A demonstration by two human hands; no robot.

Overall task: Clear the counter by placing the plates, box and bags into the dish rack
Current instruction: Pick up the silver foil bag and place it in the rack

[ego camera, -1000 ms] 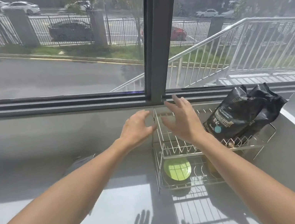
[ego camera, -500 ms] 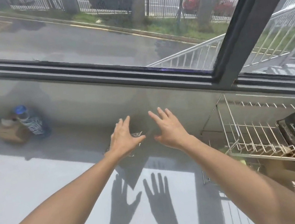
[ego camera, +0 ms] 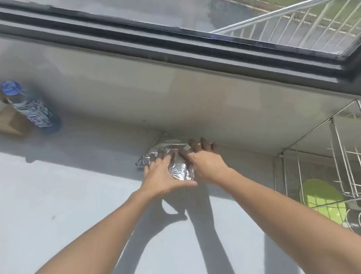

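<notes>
Head view, silver bag between both hands' fingers

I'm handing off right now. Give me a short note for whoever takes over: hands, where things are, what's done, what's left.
Left hand and right hand: both cupped around the silver bag at the back of the counter by the wall; not lifted yet.
Dish rack: at the right, green plate already in its lower level.
Left: carry the silver bag right into the rack.
Far left, a bottle and tissue box stand untouched; whether they belong to the job is unclear.
</notes>
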